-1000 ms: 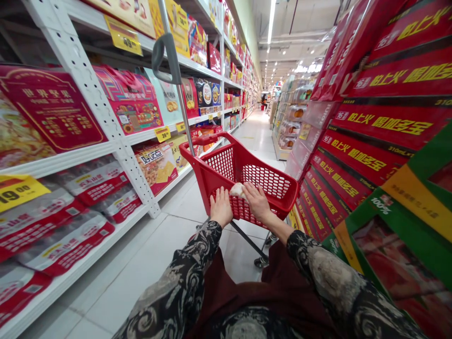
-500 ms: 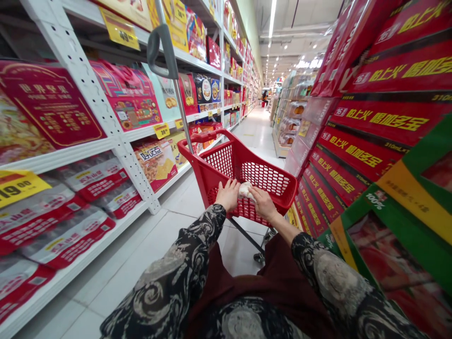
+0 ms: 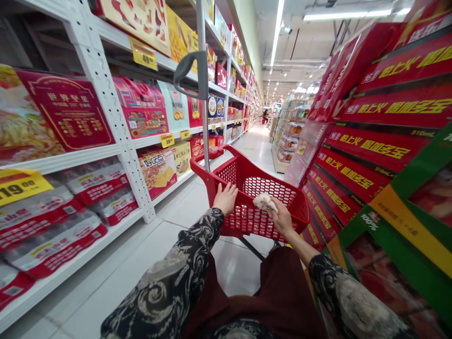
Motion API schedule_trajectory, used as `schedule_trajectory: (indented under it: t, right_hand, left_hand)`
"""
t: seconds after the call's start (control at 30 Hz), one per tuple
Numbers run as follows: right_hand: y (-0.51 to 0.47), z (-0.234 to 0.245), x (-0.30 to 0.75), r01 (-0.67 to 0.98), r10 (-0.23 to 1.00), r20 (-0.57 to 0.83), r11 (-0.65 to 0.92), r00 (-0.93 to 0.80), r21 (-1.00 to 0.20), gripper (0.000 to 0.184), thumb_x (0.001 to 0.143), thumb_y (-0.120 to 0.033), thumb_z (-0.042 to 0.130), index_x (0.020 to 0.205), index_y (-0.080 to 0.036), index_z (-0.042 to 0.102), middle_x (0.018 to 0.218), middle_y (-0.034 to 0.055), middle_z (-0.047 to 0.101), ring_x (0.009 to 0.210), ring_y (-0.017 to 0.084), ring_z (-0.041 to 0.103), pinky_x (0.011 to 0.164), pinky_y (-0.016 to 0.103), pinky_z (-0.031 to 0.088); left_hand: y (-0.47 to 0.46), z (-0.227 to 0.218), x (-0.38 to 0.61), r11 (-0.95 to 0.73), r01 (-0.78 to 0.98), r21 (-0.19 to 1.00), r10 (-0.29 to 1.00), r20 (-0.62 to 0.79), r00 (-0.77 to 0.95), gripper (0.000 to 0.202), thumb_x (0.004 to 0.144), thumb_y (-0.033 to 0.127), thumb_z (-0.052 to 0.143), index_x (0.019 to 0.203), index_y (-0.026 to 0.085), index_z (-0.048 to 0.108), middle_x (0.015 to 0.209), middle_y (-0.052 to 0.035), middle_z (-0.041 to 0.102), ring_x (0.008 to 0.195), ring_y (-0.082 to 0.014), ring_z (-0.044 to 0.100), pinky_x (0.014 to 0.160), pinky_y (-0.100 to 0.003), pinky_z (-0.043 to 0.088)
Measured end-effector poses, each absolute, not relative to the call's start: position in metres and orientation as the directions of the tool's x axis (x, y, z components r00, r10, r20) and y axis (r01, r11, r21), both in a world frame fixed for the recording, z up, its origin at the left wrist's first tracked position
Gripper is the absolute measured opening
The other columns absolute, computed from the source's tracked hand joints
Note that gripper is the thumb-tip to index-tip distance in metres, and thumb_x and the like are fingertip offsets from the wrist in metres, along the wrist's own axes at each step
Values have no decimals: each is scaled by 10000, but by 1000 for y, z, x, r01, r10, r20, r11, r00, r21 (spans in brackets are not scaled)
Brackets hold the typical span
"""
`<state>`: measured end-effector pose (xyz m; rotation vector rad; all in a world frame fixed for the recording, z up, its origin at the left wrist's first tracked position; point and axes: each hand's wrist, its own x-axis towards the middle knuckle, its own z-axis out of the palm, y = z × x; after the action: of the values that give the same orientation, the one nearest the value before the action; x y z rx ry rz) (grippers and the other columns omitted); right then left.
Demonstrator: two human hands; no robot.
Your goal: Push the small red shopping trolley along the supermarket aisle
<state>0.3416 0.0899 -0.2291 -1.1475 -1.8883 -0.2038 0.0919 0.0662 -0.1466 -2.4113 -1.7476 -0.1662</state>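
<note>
A red plastic shopping basket on wheels (image 3: 296, 200) stands in the aisle right in front of me, its grey pull handle (image 3: 197, 66) sticking up at its far left corner. My left hand (image 3: 224, 197) grips the basket's near rim, fingers curled over the edge. My right hand (image 3: 280, 217) rests on the same rim further right and pinches a crumpled white tissue (image 3: 264, 201). Both arms wear dark patterned sleeves.
White shelves (image 3: 120, 150) of red and yellow boxed goods with yellow price tags line the left. Stacked red cartons (image 3: 370, 150) and green cartons (image 3: 406, 226) crowd the right, close to the basket. The white tiled aisle (image 3: 257, 136) runs ahead to distant people.
The hands have moved apart along the rim; the right hand has lifted the tissue away to the right. The view has shifted and the basket handle now stands more upright.
</note>
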Motion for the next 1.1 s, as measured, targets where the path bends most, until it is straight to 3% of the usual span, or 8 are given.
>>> schedule_trajectory:
  t: [0.07,0.13,0.27,0.4,0.57,0.8,0.9,1.1]
  right_hand:
    - [90,-218,324,808,597,800,498,-56,-315,472,826,-156,360,1290,-118,438,1244,147,538,1154,229,495,957,417,419]
    - [90,-210,304,840,555,831,472,-46,-269,507,832,-126,339,1337,-128,386,1337,144,456,1256,231,392,1012,451,350]
    - [84,-220,271,852,571,753,523,-327,-28,494,827,-50,327,1299,-131,448,1370,138,428,1323,218,292,1046,473,271]
    - [71,-257,265,812,582,651,576,-488,94,446,850,-44,337,1250,-145,506,1338,129,471,1316,204,313,1035,464,292]
    - [59,-272,268,786,586,611,609,-532,100,446,830,-19,356,1214,-148,541,1299,122,513,1269,228,391,1002,465,346]
    - [76,-200,234,783,512,755,622,-409,2,470,848,-52,337,1299,-115,453,1384,135,408,1347,209,242,1077,462,245]
    - [84,-194,223,756,525,676,651,-517,72,439,860,-67,365,1286,-102,465,1380,135,414,1334,224,273,1080,459,242]
    - [76,-245,231,688,552,468,701,-690,189,392,842,-73,428,1219,-110,530,1333,131,476,1282,248,367,1029,470,325]
  left_hand:
    - [65,-149,96,-321,944,-71,926,184,329,671,730,174,449,1379,170,283,1478,-91,266,1375,-262,140,1096,-553,63]
    - [62,-153,100,-335,939,-75,921,187,343,694,719,178,453,1386,143,265,1491,-99,226,1380,-259,119,1100,-538,78]
    - [50,-163,103,-311,947,-80,915,244,321,707,725,162,416,1401,108,216,1505,-107,170,1388,-226,89,1113,-486,91]
    - [38,-178,95,-241,968,-73,935,249,251,682,735,150,380,1398,104,229,1505,-108,159,1390,-211,78,1112,-472,104]
    - [29,-202,85,-148,989,-30,966,209,151,677,720,142,381,1383,68,262,1498,-124,172,1382,-231,133,1106,-482,134]
    - [31,-207,87,-64,997,30,965,257,55,675,734,142,359,1390,48,226,1501,-131,158,1384,-240,120,1102,-489,162]
    - [33,-205,88,-60,998,34,965,258,49,683,734,143,359,1395,56,211,1500,-124,172,1382,-241,128,1100,-498,165]
    - [31,-215,75,-36,999,33,970,241,26,694,718,152,397,1390,86,238,1494,-130,190,1378,-244,149,1096,-501,167]
